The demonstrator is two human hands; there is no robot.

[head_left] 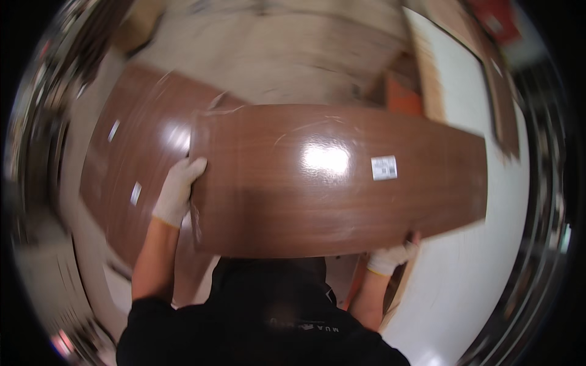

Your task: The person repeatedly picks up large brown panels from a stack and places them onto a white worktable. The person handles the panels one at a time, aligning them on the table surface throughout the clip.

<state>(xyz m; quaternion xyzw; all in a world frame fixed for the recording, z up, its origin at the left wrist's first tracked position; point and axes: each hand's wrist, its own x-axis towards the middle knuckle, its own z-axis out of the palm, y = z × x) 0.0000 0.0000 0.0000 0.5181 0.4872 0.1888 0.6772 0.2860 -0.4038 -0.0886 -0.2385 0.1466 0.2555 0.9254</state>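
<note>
The left grip (pixel 177 190), in a white glove, grasps the left end of a glossy brown wood-grain panel (pixel 262 183), thumb over its top face. The right grip (pixel 394 257), also gloved, grasps the panel's near edge, toward its right end; most of those fingers are hidden underneath. The panel spans the space between the two grips and runs on rightward past the right one, with a white label (pixel 384 168) above that grip. Left of and beneath the left grip lie similar brown panels (pixel 113 165) bearing small labels. Right of the right grip stretches a white surface (pixel 476 274), partly behind the panel; whether they touch I cannot tell. Beyond the right grip, past the panel's far edge, is something orange (pixel 401 94).
</note>
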